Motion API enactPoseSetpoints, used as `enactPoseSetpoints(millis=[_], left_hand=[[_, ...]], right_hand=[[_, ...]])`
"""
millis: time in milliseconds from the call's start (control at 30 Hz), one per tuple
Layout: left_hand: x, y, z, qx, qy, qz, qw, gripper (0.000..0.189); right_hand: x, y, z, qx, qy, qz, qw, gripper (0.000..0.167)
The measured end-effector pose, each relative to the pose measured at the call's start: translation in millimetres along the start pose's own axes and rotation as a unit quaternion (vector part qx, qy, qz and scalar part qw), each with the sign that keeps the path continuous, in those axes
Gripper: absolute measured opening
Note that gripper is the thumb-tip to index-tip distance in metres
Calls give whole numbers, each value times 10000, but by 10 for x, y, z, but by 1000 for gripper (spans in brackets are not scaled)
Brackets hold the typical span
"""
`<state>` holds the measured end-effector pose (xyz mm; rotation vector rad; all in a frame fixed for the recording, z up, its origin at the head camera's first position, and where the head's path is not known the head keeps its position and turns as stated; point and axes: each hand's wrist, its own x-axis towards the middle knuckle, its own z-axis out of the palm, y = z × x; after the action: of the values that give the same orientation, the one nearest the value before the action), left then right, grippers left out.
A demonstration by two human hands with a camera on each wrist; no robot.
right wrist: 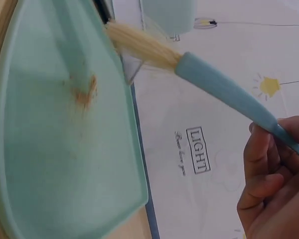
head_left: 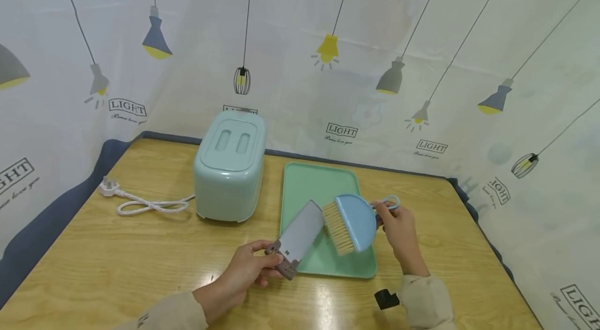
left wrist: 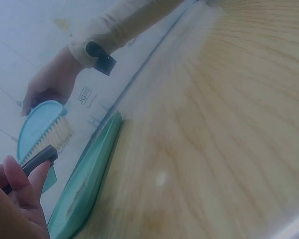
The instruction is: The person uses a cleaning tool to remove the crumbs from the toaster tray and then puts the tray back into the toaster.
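My left hand (head_left: 241, 273) pinches the dark end of a grey crumb tray (head_left: 303, 228), which slants up and away over a green tray (head_left: 321, 181). From the right, my right hand (head_left: 400, 236) grips a light-blue brush (head_left: 358, 220) by its looped handle. Its pale bristles (right wrist: 144, 45) meet the crumb tray's right edge in the head view; I cannot tell whether they press on it. Brown crumbs (right wrist: 84, 94) lie on the green tray in the right wrist view. The left wrist view shows the crumb tray nearly edge-on, held between thumb and fingers.
A pale blue-green toaster (head_left: 229, 179) stands left of the green tray, its white cord (head_left: 154, 206) and plug (head_left: 109, 187) lying on the wooden table (head_left: 117, 267). Behind hangs a lamp-patterned curtain (head_left: 290, 75). A black device (left wrist: 100, 59) is strapped to the right sleeve.
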<state>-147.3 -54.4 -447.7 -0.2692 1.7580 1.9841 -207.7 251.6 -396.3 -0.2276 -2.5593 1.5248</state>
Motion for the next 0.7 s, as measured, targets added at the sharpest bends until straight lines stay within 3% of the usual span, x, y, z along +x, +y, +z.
enactPoseSetpoints(millis=[233,433,700], left_hand=[[-13,-8,-2,6,-24,-32,10000,46],[-25,5,-14,-20,-84,7,10000,48],[-21,10,-21,-187,-243,64,9995,49]], right_hand=[[-99,-168,166,1246,-691,58,9898,44],[-169,-238,326,1401,-1282,89,9818,33],[-197,-171,436,1407,-1956,-69,9705,33]])
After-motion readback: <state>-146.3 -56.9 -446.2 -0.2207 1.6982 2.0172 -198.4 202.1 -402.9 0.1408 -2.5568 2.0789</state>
